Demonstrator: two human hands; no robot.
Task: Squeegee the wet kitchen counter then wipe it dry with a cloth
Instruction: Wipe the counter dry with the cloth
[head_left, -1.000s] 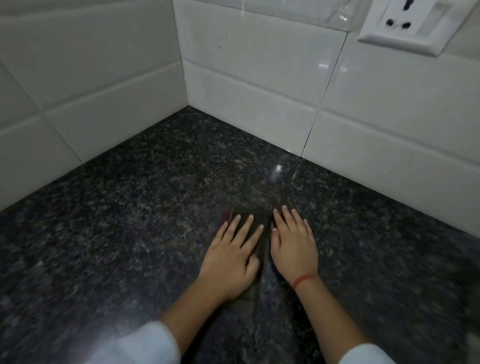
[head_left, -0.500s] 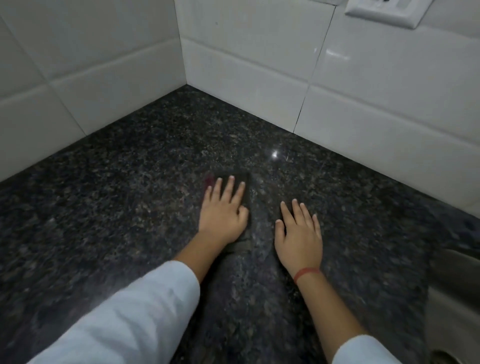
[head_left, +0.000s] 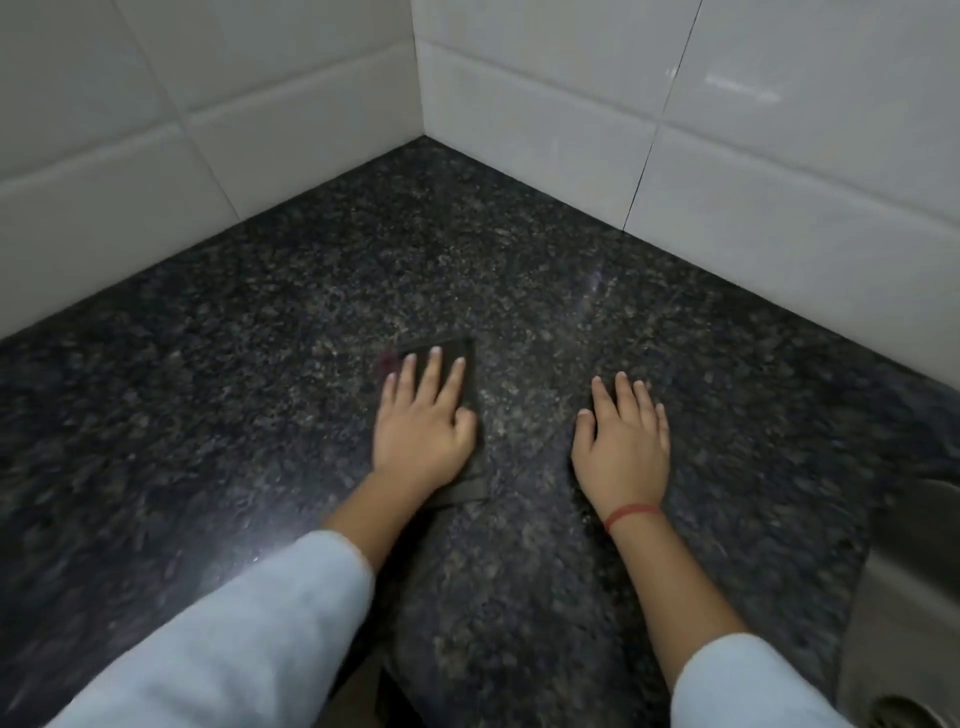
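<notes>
A dark speckled granite counter (head_left: 260, 415) fills the corner between two white tiled walls. My left hand (head_left: 423, 426) lies flat, fingers spread, pressing a dark folded cloth (head_left: 460, 358) against the counter; the cloth shows beyond the fingertips and beside the wrist. My right hand (head_left: 621, 447) rests flat on the bare counter to the right of the cloth, apart from it, holding nothing. A red thread band circles the right wrist. No squeegee is in view.
White tiled walls (head_left: 571, 119) meet in a corner beyond the hands. A steel sink (head_left: 904, 613) with its drain sits at the lower right edge. The counter stretches left and toward the corner.
Both hands were together on the cloth; the right hand has come off it and moved right. The left hand has pushed the cloth forward and left. The view has dipped, bringing the sink in.
</notes>
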